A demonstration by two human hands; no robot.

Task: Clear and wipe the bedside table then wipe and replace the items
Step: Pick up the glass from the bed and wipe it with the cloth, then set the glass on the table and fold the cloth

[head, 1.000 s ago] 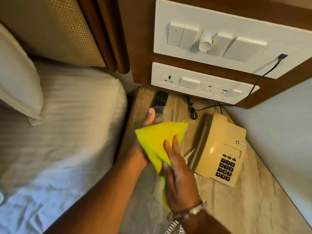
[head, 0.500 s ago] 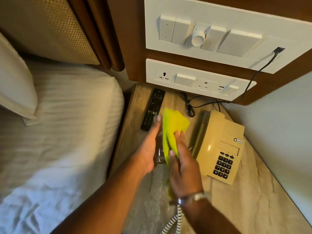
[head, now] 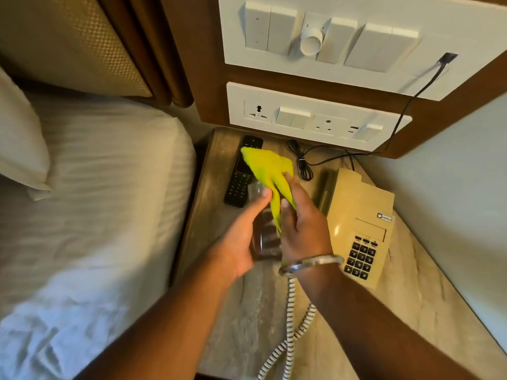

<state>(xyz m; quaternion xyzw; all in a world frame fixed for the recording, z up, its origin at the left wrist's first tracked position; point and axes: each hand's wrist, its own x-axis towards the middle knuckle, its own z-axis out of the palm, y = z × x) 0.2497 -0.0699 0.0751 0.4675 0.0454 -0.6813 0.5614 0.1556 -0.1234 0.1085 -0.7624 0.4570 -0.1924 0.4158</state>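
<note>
While left hand (head: 241, 242) grips glass (head: 267, 237), right hand (head: 301, 229) pinches yellow cloth (head: 267, 168) above table (head: 406, 297)

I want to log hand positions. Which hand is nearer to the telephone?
Right. The right hand, gripping the yellow cloth, is just beside the telephone. The left hand, holding the glass, is farther, toward the bed.

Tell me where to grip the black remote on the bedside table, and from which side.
Pinch the remote across its long edges at the near, keypad half, coming from above. It lies flat and slim on the table, and the yellow cloth overlaps its far end in this view.
</note>
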